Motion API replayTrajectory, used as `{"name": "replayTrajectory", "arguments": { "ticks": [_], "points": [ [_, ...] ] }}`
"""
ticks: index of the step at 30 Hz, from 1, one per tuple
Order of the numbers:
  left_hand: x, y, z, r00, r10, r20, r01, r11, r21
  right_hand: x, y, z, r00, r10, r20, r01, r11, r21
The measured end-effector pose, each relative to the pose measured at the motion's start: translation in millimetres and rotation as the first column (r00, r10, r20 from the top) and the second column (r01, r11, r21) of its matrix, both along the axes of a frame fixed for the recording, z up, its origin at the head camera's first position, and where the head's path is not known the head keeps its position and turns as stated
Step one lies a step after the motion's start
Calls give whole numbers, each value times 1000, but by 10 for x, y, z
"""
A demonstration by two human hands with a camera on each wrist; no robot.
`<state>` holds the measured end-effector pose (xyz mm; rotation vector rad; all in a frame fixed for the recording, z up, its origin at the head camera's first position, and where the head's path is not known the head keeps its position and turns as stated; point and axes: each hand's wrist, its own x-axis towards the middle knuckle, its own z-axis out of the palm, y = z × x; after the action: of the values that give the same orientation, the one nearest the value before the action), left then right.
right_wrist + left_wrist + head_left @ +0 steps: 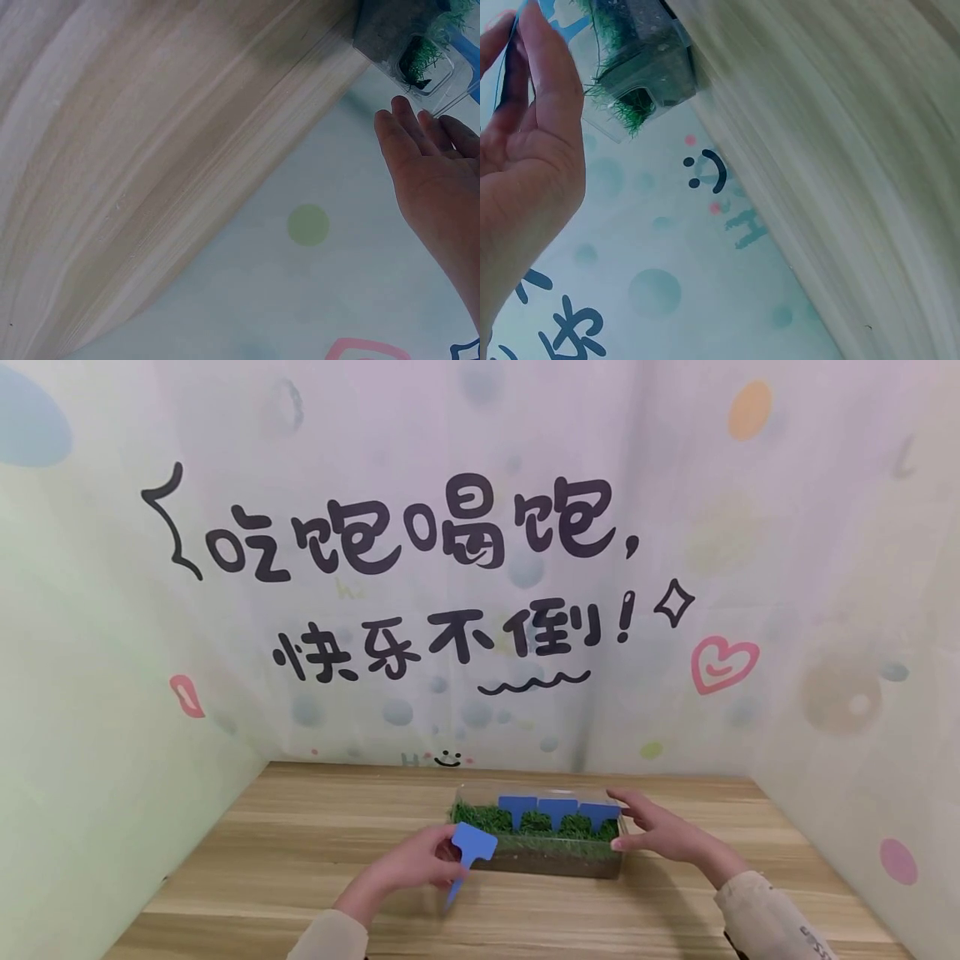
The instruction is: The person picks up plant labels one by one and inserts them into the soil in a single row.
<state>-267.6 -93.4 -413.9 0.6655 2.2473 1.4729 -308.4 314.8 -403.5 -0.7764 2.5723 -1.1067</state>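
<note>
A clear plastic box (540, 864) of dark soil and green grass (483, 817) sits on the wooden table. Several blue T-shaped plant labels are in view; three of them, including the middle label (558, 812), stand in a row in the grass toward the right. My left hand (416, 860) pinches another blue plant label (474, 843), its pointed end down, in front of the box's left end. At the right end of the box, my right hand (663, 833) touches the wall with thumb and fingers spread. In the right wrist view its fingertips (401, 105) are right at the box's corner.
The wood-grain table (337, 814) runs back to a printed cloth backdrop (390, 460) with large black characters. Pale cloth walls (90, 693) stand on both sides.
</note>
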Motion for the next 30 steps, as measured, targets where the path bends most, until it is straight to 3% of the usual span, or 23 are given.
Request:
{"name": "replayTrajectory", "arguments": {
  "ticks": [7,14,22,30],
  "points": [
    [-24,54,69,990,104,-99,-101,994,32,4,-7,8,1000,-7,-9,7,1000,6],
    [-55,99,152,954,243,-173,-235,970,66,10,-9,12,1000,-4,16,4,1000,-7],
    [-149,118,148,933,303,-194,-287,952,106,8,-14,-19,999,5,31,-4,1000,-16],
    [-233,145,180,895,375,-243,-355,927,123,10,-11,11,1000,-4,19,4,1000,-7]
  ]
}}
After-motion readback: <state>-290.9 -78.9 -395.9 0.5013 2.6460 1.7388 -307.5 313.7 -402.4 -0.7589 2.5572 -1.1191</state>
